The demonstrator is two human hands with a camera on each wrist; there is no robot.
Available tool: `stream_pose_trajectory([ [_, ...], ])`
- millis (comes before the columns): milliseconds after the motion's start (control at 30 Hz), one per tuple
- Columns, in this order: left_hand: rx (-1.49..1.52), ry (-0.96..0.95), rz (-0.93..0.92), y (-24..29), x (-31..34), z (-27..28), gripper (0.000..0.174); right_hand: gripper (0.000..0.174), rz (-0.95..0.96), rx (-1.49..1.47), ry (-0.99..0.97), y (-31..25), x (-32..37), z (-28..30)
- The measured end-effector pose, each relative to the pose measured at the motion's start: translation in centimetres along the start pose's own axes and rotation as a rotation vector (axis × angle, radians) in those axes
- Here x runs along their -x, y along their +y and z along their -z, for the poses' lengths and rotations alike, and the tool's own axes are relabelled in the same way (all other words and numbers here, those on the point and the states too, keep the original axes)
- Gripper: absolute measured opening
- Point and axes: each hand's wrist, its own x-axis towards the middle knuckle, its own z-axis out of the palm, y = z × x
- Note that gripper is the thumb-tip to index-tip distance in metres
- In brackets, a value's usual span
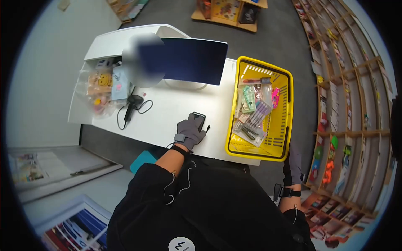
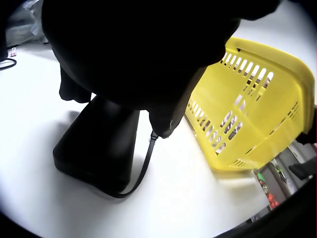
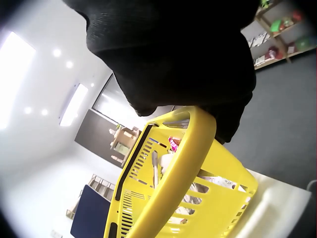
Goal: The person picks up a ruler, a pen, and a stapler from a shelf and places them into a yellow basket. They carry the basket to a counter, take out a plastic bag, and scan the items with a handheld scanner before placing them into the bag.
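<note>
My gloved left hand (image 1: 189, 133) rests over a black handheld device (image 1: 199, 119) lying on the white table. The left wrist view shows the dark hand (image 2: 133, 54) above the device (image 2: 101, 141), fingers at its far end and the thumb apart from its right side, beside a black cable (image 2: 146, 161). At the outer right side of the yellow basket (image 1: 290, 90) is my right hand (image 1: 294, 161). In the right wrist view this hand (image 3: 173, 59) grips the basket's rim (image 3: 195, 144), its fingertips partly hidden. Packaged pens (image 1: 259, 115) and other small packs lie in the basket.
A monitor (image 1: 192, 60) stands at the table's back. Left of it are bagged goods (image 1: 100, 85) and a black scanner (image 1: 130, 109) with a looped cable. Shelves of goods (image 1: 341, 104) line the right side, beyond a grey floor.
</note>
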Motion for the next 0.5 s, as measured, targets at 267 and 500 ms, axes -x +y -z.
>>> stream_pose_trajectory([
  [267, -0.185, -0.226, -0.110, -3.6, -3.8, 1.2, 0.070, 0.048, 0.099, 0.496, 0.078, 1.7, 5.3, -2.7],
  [500, 0.063, -0.086, -0.080, -5.1, -3.2, 3.2, 0.060, 0.062, 0.157, 0.567, 0.308, -0.2, 3.8, -3.7],
])
